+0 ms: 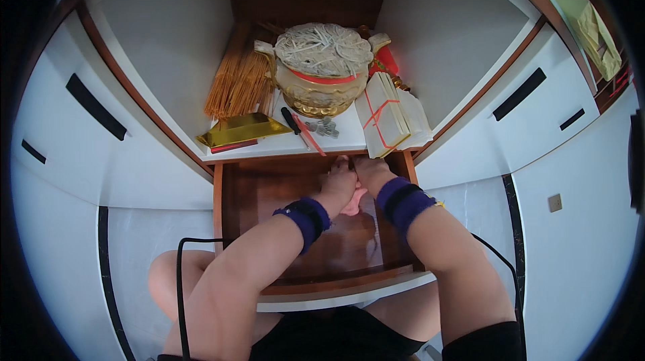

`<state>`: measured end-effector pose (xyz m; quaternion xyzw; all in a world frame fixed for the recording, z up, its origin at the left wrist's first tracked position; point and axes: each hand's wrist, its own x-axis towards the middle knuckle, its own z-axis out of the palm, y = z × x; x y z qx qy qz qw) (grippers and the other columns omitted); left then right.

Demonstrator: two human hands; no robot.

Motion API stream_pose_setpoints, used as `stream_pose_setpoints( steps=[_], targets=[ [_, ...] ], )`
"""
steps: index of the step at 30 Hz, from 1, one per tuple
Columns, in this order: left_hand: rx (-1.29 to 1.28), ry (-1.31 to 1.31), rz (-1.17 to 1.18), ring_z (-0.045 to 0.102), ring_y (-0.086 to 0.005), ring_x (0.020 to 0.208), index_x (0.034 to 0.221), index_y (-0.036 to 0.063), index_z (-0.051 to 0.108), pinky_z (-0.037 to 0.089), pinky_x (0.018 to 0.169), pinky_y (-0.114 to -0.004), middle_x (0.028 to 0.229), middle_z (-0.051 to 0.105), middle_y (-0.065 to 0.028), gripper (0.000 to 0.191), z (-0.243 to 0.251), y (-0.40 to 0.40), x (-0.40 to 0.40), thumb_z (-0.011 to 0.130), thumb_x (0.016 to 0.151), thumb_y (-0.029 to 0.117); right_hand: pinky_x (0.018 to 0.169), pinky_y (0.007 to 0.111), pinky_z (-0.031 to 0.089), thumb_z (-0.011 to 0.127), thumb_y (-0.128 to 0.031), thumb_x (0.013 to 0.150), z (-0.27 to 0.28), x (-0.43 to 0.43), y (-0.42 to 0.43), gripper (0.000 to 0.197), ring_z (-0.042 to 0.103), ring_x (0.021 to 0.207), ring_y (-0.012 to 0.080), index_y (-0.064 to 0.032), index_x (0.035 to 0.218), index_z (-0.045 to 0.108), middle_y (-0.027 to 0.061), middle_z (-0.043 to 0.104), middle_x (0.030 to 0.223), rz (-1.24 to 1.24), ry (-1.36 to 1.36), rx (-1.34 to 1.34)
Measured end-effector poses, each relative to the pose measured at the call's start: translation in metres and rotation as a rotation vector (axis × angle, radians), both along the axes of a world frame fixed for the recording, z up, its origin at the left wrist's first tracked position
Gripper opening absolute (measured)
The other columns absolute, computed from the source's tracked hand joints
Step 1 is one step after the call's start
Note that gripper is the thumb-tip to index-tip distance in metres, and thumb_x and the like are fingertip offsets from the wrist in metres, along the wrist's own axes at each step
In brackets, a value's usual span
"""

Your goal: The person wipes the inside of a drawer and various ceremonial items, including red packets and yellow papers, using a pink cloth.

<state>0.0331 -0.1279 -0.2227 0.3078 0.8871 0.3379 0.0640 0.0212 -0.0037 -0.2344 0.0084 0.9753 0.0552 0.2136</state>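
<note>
My left hand (340,183) and my right hand (372,172) are close together at the back of a pulled-out wooden drawer (272,230), just below the shelf edge. A crumpled pink cloth (356,203) shows under and between them. My left hand is closed on this cloth. The fingers of my right hand are partly hidden near the shelf edge, so its grip cannot be made out. Dark purple bands circle both wrists. The visible drawer bottom is smooth and shiny.
Above the drawer, a shelf (342,140) bears a gold incense burner (317,91) filled with ash, incense sticks (239,81), gold foil paper (244,130), a black-handled screwdriver (291,120) and tied paper bundles (383,114). Black cables (180,290) hang beside both arms. White cabinet doors (484,134) flank the opening.
</note>
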Motion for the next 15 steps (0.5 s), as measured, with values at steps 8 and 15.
stream_pose_setpoints(
  steps=[8,15],
  targets=[
    [-0.099,-0.158,0.062,0.047,-0.0298,0.108,0.109,0.0059,0.052,0.039,0.089,-0.038,0.119,0.046,-0.0183,0.032,-0.019,0.025,-0.051,0.045,0.081,0.017,0.050,0.044,0.049,0.050,-0.016,0.080,-0.018,-0.012,0.013,0.031,0.061,0.084,0.0295,-0.0064,0.110,0.054,0.0112,0.060,0.104,-0.017,0.307,0.044],
    [-0.345,-0.036,-0.170,0.039,-0.0339,0.114,0.115,0.0047,0.046,0.036,0.094,-0.035,0.124,0.040,-0.0180,0.036,-0.011,-0.004,-0.021,0.044,0.081,0.014,0.075,0.040,0.046,0.055,-0.023,0.078,0.022,0.027,-0.024,0.039,0.047,0.106,0.0320,-0.0024,0.110,0.053,0.0176,0.046,0.119,-0.029,-0.033,0.021]
  ],
)
